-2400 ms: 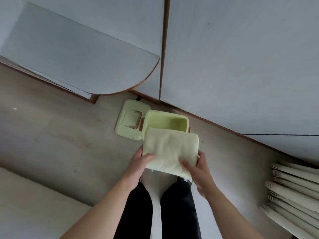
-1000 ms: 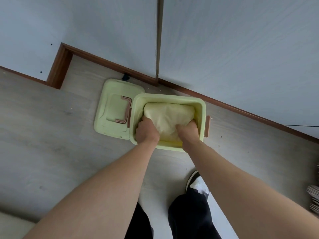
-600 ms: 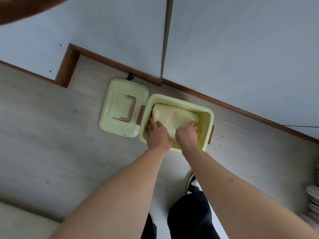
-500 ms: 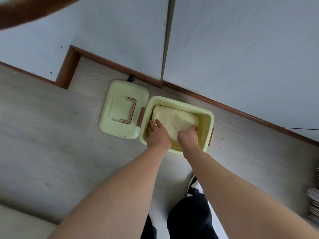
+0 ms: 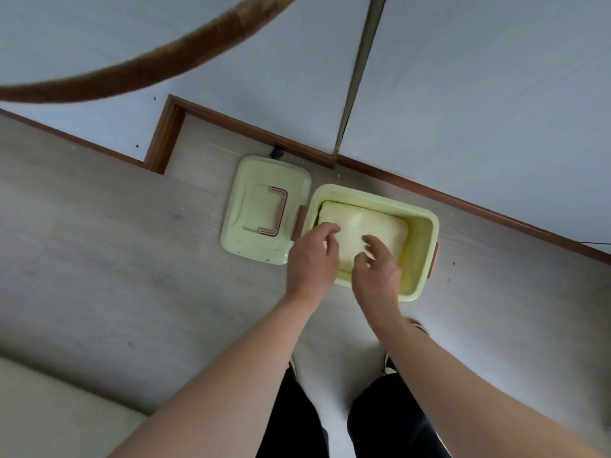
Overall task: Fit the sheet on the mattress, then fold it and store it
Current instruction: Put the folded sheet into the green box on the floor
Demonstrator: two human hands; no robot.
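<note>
Folded pale-yellow sheet (image 5: 363, 228) lying inside the green storage box (image 5: 425, 256), packed toward its left and far walls. Box on the wood floor (image 5: 115, 276), beside the baseboard (image 5: 463, 201). Lid (image 5: 261, 209) flat on the floor, touching the box's left edge. Left hand (image 5: 312, 257) and right hand (image 5: 375, 269) above the near rim, both released, fingers loosely curled, gripping nothing.

Pale yellow sheet (image 5: 362, 231), folded into a plump rectangular bundle, lying flat inside the open light-green storage box (image 5: 421, 259) on the floor by the wall, pushed toward the box's left side, with the box's lid (image 5: 251, 242) flat alongside.
</note>
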